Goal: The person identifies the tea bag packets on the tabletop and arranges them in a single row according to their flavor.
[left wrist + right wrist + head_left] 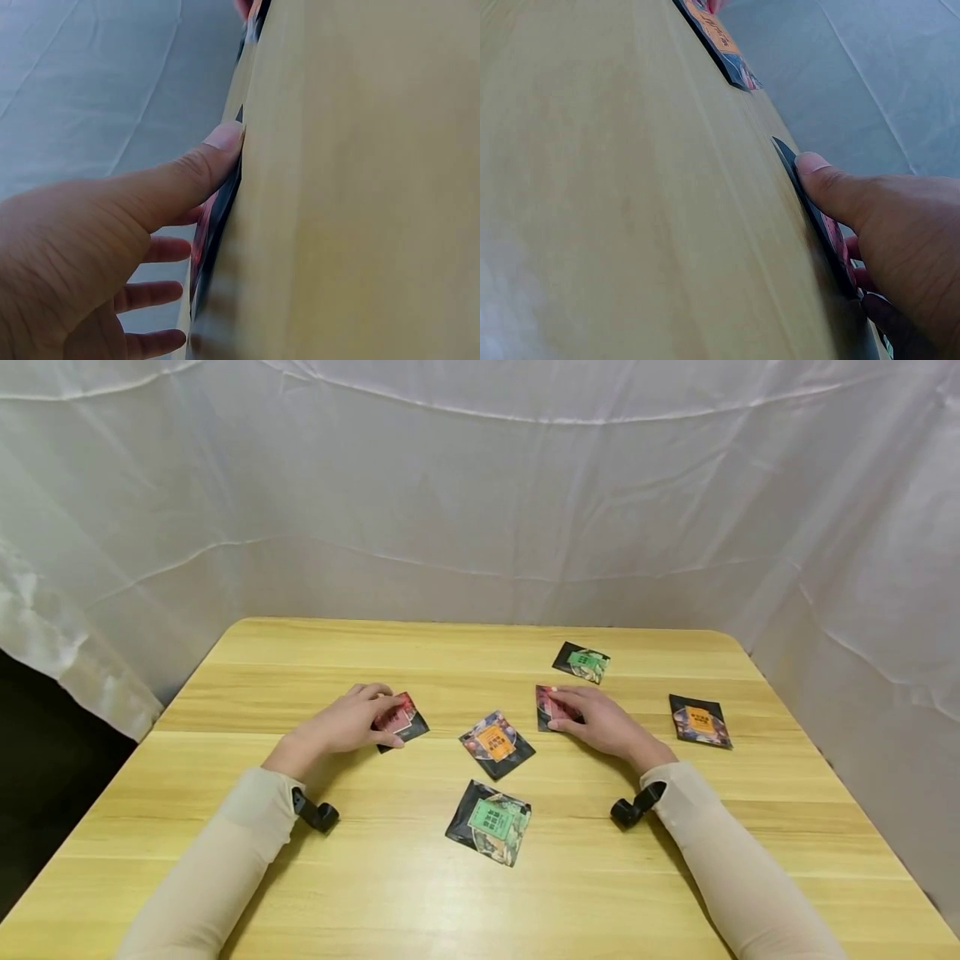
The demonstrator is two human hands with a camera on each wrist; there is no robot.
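Observation:
A black packet with a red label point(395, 720) lies beneath my left hand point(341, 722), left of the middle. In the left wrist view my thumb point(223, 139) touches its near edge, and the other fingers extend fairly straight beside it. A matching red-labelled packet point(547, 717) lies under my right hand point(603, 722). The right wrist view shows that thumb point(811, 163) on the packet's edge, with the other fingers partly hidden behind it. Between the hands is an orange-labelled packet point(497, 745), with a green-labelled packet point(487, 822) nearer to me.
Another green-labelled packet point(582, 662) lies toward the far edge, beyond my right hand. Farther right is a second orange-labelled packet point(701, 721). All rest on a light wooden table point(375, 893), with pale curtains point(480, 510) hanging behind it and at both sides.

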